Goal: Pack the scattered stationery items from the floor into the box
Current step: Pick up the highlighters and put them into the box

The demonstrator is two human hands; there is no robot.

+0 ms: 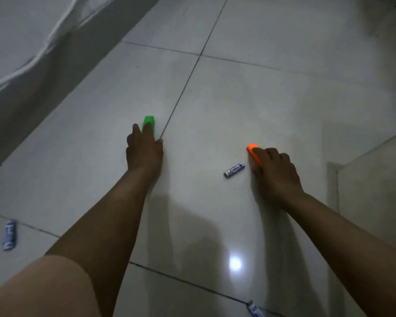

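My left hand (144, 149) rests on the tiled floor with its fingers closed around a green highlighter (149, 121), whose far end sticks out beyond the fingertips. My right hand (276, 170) grips an orange highlighter (253, 150) lying on the floor; only its upper end shows. A white and blue labelled item (234, 170) lies on the tile just left of my right hand, apart from it. A similar blue and white item (9, 235) lies at the far left. Another one (254, 308) peeks in at the bottom edge. The box is out of view.
A bed or mattress edge with white sheets (32, 42) runs along the upper left. A raised step or ledge (370, 191) stands at the right. My knee (39, 291) fills the bottom left corner. A bright light reflection (235, 263) glares on the glossy tile.
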